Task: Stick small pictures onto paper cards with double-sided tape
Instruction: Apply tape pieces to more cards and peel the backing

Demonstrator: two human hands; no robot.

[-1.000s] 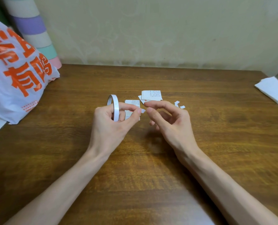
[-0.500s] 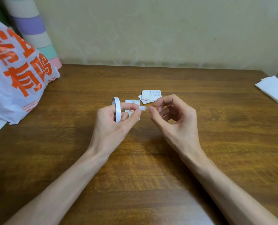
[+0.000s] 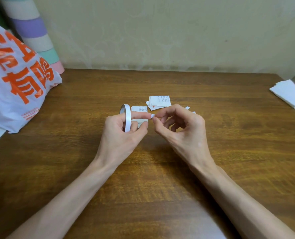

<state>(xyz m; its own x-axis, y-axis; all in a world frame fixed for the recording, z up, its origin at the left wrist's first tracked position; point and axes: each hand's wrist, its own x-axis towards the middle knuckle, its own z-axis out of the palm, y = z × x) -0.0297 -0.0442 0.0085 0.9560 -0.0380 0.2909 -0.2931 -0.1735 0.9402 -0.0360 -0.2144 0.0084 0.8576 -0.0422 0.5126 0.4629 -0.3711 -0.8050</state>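
Hands [image 3: 119,135] [image 3: 183,133] on tape [image 3: 127,118]; orange "有" bag [image 3: 22,94]

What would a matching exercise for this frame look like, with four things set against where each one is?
Things:
1. tape roll
2. tape end
3. plastic bag
4. white paper stack

Places:
A. at the far right edge of the table
B. held in the left hand
C. on the left side of the table
D. pinched by the right hand

Pairs: 1-B, 2-D, 3-C, 4-A
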